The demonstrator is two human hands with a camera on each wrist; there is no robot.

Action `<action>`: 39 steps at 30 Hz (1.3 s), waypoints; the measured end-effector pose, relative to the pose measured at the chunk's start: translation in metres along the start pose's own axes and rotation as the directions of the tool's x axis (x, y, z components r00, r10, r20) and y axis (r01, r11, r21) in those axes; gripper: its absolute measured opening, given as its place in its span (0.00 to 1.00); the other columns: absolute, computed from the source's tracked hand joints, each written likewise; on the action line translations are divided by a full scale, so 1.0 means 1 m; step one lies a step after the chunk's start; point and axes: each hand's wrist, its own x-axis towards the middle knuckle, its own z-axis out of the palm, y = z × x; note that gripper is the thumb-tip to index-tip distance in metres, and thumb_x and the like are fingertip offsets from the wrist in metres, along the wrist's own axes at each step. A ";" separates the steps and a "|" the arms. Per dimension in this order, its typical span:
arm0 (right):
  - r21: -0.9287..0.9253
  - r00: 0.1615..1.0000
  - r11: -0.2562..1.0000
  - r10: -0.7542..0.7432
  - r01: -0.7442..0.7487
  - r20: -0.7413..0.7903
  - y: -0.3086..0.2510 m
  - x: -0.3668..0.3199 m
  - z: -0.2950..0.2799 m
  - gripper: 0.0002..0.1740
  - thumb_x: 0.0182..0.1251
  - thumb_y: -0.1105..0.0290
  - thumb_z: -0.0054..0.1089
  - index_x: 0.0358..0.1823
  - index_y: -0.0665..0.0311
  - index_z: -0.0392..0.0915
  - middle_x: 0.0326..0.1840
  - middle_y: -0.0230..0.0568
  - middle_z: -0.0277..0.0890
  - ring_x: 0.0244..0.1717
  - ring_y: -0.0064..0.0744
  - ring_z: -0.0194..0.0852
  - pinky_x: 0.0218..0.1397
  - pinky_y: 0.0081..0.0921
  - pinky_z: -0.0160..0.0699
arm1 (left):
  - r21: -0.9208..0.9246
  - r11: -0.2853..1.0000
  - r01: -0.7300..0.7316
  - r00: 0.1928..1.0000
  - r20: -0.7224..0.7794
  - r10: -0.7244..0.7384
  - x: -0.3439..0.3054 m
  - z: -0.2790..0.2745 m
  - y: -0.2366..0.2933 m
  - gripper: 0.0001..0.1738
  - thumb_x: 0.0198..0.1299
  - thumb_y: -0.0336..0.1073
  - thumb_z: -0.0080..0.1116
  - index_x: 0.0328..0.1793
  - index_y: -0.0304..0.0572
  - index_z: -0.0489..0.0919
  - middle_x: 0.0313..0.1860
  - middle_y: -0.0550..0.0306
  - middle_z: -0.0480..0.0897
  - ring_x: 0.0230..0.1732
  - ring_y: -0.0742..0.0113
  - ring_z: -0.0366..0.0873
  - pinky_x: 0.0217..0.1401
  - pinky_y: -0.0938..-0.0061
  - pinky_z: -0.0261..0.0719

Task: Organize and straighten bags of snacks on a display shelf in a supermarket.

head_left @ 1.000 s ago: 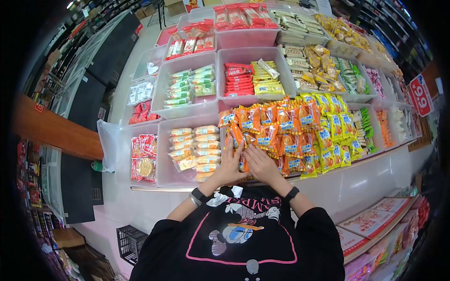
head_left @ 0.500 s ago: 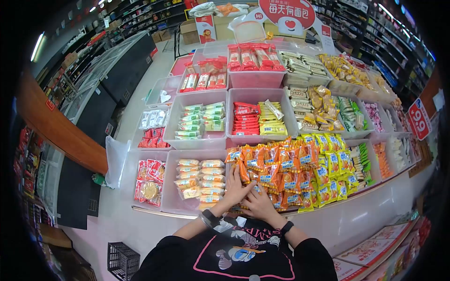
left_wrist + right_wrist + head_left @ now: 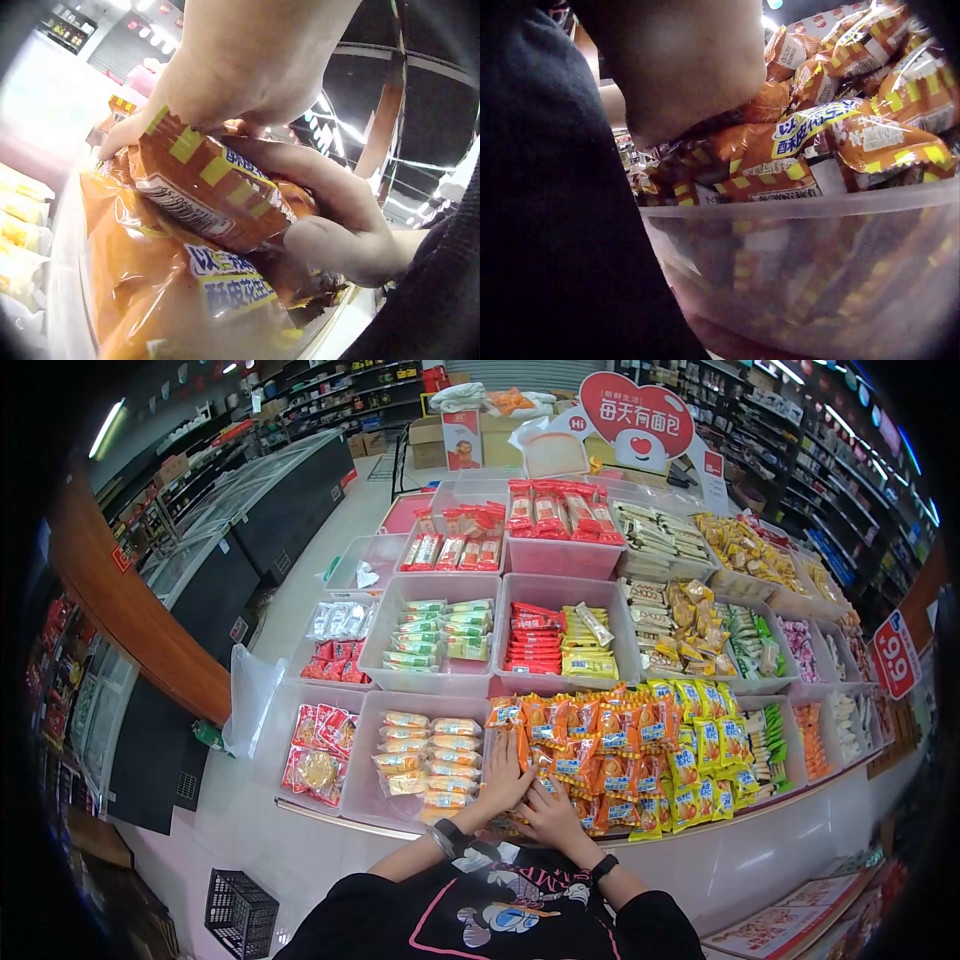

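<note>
Orange snack packets (image 3: 575,755) form a heaped display in front of the person. My left hand (image 3: 505,775) lies over the left edge of this heap, its fingers stretched forward. Close beside it, my right hand (image 3: 552,818) is at the heap's near left corner. In the left wrist view, one orange packet (image 3: 206,191) sits tilted between the hands, above another packet (image 3: 210,289). The right hand's thumb (image 3: 330,244) is on the near side of the upper packet and its fingers are on the far side. In the right wrist view, the fingertips are hidden.
A translucent bin (image 3: 802,255) holds the orange packets. Left of it, another bin (image 3: 365,800) holds pale wrapped cakes (image 3: 450,755); yellow packets (image 3: 710,755) are on the right. More bins stand behind. A black basket (image 3: 240,915) is on the floor.
The head view has tilted up, bringing the red sign and back shelves into sight. Both hands stay at the left of the orange heap, the left with its fingers flatter along its edge.
</note>
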 end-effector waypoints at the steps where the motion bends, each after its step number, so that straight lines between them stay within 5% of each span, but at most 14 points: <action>1: -0.002 1.000 1.000 0.002 -0.002 0.001 0.000 -0.001 0.001 0.19 0.56 0.53 0.62 0.45 0.56 0.80 0.54 0.45 0.74 0.65 0.44 0.65 0.69 0.53 0.53 | 0.000 1.000 -0.001 1.000 -0.005 0.001 0.000 0.000 0.000 0.47 0.61 0.54 0.49 0.77 0.38 0.41 0.76 0.37 0.45 0.76 0.41 0.42 0.74 0.48 0.42; 7: -0.008 1.000 1.000 -0.012 0.012 0.022 0.004 -0.001 0.002 0.22 0.55 0.53 0.63 0.48 0.56 0.79 0.55 0.44 0.74 0.65 0.43 0.65 0.70 0.50 0.52 | 0.094 0.996 -0.009 0.999 0.036 0.005 0.003 -0.003 0.003 0.47 0.63 0.52 0.46 0.77 0.37 0.37 0.75 0.31 0.43 0.76 0.38 0.42 0.71 0.40 0.43; 9: -0.009 0.999 1.000 -0.022 0.022 0.024 0.003 -0.001 0.002 0.22 0.56 0.53 0.62 0.48 0.56 0.78 0.55 0.44 0.74 0.65 0.42 0.65 0.71 0.50 0.52 | 0.144 0.990 0.000 0.999 0.054 -0.008 0.004 -0.007 0.009 0.46 0.63 0.49 0.48 0.75 0.27 0.41 0.73 0.25 0.46 0.76 0.33 0.38 0.76 0.49 0.36; 33: -0.079 0.999 0.997 -0.024 0.027 0.035 0.006 -0.003 0.009 0.21 0.55 0.53 0.63 0.44 0.59 0.79 0.55 0.39 0.73 0.64 0.37 0.65 0.69 0.45 0.55 | 0.090 0.994 -0.064 0.985 -0.156 0.077 0.005 0.008 0.001 0.41 0.67 0.51 0.43 0.76 0.35 0.44 0.72 0.26 0.50 0.73 0.33 0.47 0.71 0.43 0.48; 35: -0.073 0.999 0.997 -0.029 0.032 0.035 0.005 -0.004 0.010 0.21 0.55 0.53 0.63 0.45 0.59 0.79 0.55 0.40 0.73 0.64 0.37 0.65 0.69 0.45 0.55 | 0.093 0.994 -0.051 0.990 -0.125 0.062 0.005 0.004 0.004 0.40 0.68 0.49 0.43 0.75 0.31 0.45 0.70 0.24 0.52 0.71 0.31 0.50 0.73 0.50 0.48; 39: -0.053 0.999 0.999 -0.003 0.006 0.040 0.002 -0.001 0.006 0.22 0.55 0.53 0.62 0.47 0.60 0.79 0.55 0.42 0.73 0.64 0.39 0.65 0.69 0.47 0.54 | 0.092 0.995 -0.042 0.993 -0.103 0.051 0.005 0.003 0.004 0.40 0.68 0.49 0.42 0.76 0.32 0.43 0.71 0.25 0.50 0.71 0.31 0.49 0.73 0.50 0.48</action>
